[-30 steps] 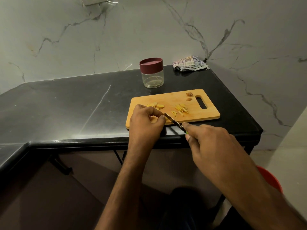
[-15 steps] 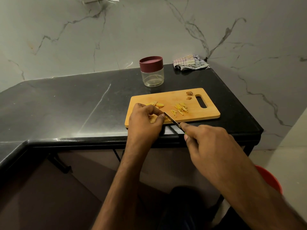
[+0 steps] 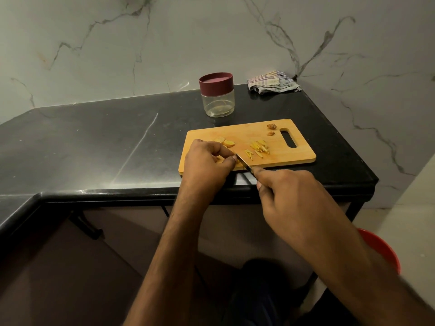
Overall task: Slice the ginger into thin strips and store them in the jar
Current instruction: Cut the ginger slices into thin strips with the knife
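A wooden cutting board (image 3: 263,135) lies on the black counter. My left hand (image 3: 207,163) pinches a ginger slice against the board's near left part; the slice is mostly hidden under my fingers. My right hand (image 3: 289,196) grips a small knife (image 3: 243,162), its blade angled up to my left fingertips. Round ginger slices (image 3: 224,142) lie just beyond my left hand. Several thin yellow strips (image 3: 257,148) are scattered mid-board. Two brown ginger ends (image 3: 271,128) sit by the handle slot. A clear jar with a maroon lid (image 3: 217,94) stands closed behind the board.
A striped cloth (image 3: 273,85) is bunched in the counter's back right corner. The black counter (image 3: 94,142) stretches left and wraps toward me. Marble wall panels rise behind and to the right. A red bucket (image 3: 381,250) sits on the floor at lower right.
The knife blade has slid slightly along the slice under my left fingertips. Both hands stay in nearly the same spot on the board.
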